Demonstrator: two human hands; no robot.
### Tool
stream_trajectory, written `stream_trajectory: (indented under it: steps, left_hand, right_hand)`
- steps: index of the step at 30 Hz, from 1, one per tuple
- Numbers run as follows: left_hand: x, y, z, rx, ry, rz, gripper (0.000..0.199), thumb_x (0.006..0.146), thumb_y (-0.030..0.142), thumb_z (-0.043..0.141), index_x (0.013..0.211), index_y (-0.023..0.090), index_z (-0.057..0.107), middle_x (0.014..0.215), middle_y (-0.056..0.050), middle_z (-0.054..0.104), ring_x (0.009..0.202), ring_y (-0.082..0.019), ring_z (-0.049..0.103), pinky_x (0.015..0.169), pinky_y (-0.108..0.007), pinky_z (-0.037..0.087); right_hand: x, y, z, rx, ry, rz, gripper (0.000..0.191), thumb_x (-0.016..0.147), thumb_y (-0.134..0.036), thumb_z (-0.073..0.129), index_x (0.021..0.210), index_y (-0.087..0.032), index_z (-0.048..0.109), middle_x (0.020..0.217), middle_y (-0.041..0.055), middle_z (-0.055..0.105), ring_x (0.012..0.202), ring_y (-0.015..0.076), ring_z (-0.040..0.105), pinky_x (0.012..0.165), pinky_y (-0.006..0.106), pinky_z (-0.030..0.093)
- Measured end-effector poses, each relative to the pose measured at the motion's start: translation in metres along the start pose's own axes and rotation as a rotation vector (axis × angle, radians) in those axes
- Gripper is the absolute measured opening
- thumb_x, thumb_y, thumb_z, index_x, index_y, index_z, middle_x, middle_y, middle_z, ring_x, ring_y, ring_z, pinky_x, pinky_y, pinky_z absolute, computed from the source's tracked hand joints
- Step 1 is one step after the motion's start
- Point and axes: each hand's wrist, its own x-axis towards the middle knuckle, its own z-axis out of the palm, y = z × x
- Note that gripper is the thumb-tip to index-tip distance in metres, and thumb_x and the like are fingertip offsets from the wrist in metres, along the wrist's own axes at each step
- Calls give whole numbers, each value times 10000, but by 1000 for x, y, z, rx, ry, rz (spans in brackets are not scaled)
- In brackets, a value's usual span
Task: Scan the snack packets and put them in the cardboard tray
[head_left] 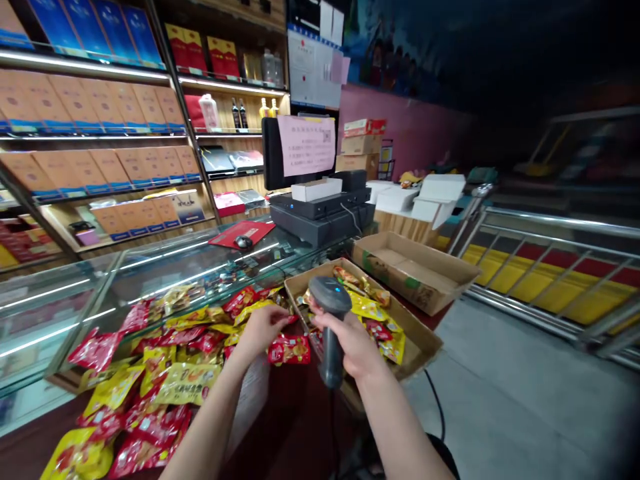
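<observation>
My right hand [353,343] is wrapped around the handle of a dark grey barcode scanner [330,297], with its head over the near side of a cardboard tray [417,339]. Yellow and red snack packets [370,307] lie inside that tray. Just left of it, my left hand [263,328] is closed, thumb and fingers pinched at a small red snack packet [291,321], only part of which shows. Below those fingertips a red snack packet [289,349] rests on the dark red surface. A large heap of red and yellow packets [185,383] spreads to the left.
Behind the tray sits a second cardboard box [415,267]. A glass counter [165,267] carries a mouse [243,242] on a red mat and a monitor [300,157]. Boxed goods fill the shelves [100,137]. A metal railing [555,267] stands at right; the scanner's cable [436,400] hangs nearby.
</observation>
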Motion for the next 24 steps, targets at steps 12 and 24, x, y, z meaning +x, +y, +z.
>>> stream_trajectory:
  steps: [12, 24]
  left_hand:
    - [-51, -37, 38, 592, -151, 210, 154, 784, 263, 613, 891, 176, 682, 1003, -136, 648, 1007, -287, 536, 890, -410, 388]
    - [-59, -47, 3, 134, 111, -24, 256, 863, 318, 499, 1000, 240, 701, 984, -74, 699, 923, -219, 631, 850, -311, 436]
  right_hand:
    - [-13, 69, 33, -68, -132, 208, 289, 615, -282, 743, 862, -145, 678, 843, 70, 708, 769, 197, 671, 708, 322, 531]
    - [-10, 77, 49, -311, -14, -71, 240, 627, -221, 662, 857, -154, 676, 821, 26, 692, 841, 203, 612, 823, 315, 441]
